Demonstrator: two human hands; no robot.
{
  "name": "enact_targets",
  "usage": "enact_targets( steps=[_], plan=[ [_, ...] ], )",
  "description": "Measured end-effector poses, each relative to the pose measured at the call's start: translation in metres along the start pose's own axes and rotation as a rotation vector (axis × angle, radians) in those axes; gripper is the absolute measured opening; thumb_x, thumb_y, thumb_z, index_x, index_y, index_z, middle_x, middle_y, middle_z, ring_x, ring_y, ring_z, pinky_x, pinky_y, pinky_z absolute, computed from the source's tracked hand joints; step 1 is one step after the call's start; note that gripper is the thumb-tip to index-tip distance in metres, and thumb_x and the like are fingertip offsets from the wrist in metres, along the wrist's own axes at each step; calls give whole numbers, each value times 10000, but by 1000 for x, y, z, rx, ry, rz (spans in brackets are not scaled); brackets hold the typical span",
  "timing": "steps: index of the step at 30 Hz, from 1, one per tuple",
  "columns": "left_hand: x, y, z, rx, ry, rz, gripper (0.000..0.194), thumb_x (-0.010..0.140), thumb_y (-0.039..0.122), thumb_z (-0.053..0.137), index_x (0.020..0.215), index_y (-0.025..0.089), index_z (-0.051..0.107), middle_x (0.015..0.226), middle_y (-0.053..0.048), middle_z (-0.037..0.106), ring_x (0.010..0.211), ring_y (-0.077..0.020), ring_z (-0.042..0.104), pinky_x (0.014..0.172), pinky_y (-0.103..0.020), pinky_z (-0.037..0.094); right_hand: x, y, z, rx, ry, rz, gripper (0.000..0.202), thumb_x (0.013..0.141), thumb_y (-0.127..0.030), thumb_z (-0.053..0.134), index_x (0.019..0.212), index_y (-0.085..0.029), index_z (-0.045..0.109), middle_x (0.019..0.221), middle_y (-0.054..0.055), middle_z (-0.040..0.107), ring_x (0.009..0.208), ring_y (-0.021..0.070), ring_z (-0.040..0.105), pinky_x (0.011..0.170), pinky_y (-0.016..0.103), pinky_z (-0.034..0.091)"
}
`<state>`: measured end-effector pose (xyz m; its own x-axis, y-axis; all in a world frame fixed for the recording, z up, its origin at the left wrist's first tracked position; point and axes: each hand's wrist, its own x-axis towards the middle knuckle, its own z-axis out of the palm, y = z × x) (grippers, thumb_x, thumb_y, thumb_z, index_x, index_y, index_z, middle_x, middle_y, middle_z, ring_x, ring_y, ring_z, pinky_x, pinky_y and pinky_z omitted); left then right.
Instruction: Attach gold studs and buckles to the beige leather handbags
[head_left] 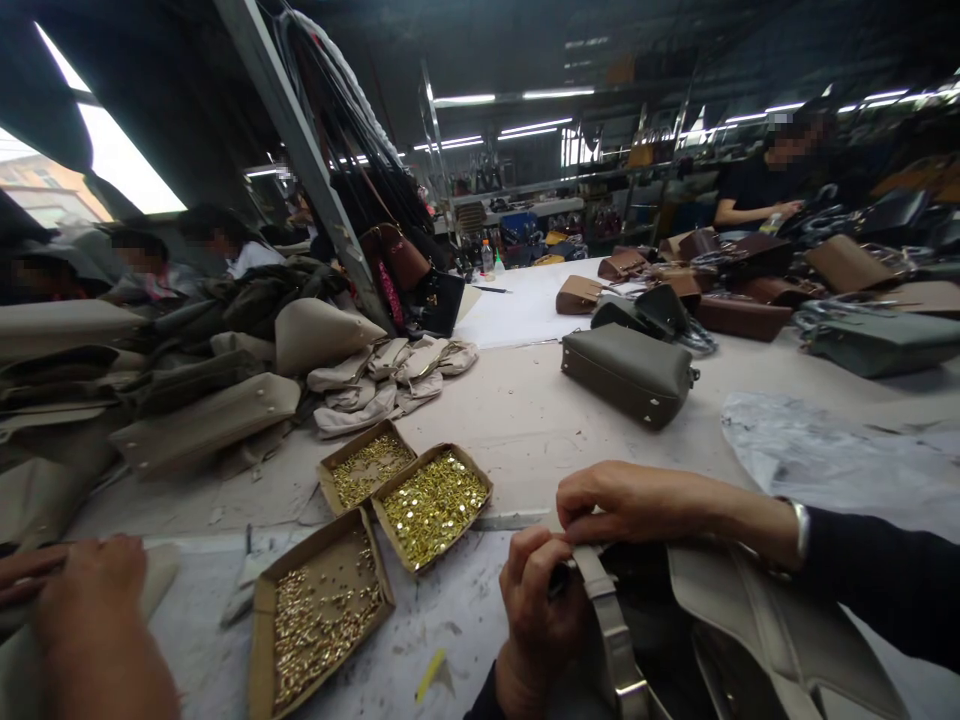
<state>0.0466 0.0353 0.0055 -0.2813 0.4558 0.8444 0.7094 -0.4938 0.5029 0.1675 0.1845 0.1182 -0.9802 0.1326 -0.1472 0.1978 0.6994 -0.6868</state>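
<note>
Left hand [536,600] and right hand [637,505] meet, both clamped on edge of taupe bag [739,590]; cardboard trays [262,635] sit near on tabletop [517,400].

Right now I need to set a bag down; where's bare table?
Mostly bare table lies between the hardware trays and the olive bag. Another patch lies beyond, right of the black bag. Crowded: bag piles left and far right, and around the handheld grey bag.
</note>
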Motion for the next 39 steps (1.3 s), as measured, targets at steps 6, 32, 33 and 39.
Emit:
enact_targets(
  steps=[6,32,33,39],
  plan=[
    [-4,-1,1,7,51,-16,210,864,42,641,1025,166,584,988,-45,604,881,-144,632,791,-234,579,9,5,-1,-94,-45,-19,278,998,-406,637,836,-189,700,733,-26,598,647,116,491,606,237,343],
    [-1,2,0,-20,37,-43,211,845,12,616,970,175,566,957,-31,576,850,-135,614,764,-216,559,14,-1,-4,-161,-48,-7,171,959,-314,676,883,-176,741,789,21,673,694,152,556,624,253,379],
    [0,2,0,-15,40,-41,208,845,16,619,970,175,568,956,-31,577,850,-135,613,765,-217,560,14,-2,-4,-181,-34,-6,177,963,-321,673,887,-176,741,795,26,678,697,155,558,626,256,380],
    [1,3,1,-21,44,-55,196,854,18,631,955,177,576,939,-32,589,831,-140,631,744,-226,564,13,4,-10,205,-160,-7,110,920,-229,699,998,-180,761,932,19,743,837,159,653,765,231,479]
  ],
)
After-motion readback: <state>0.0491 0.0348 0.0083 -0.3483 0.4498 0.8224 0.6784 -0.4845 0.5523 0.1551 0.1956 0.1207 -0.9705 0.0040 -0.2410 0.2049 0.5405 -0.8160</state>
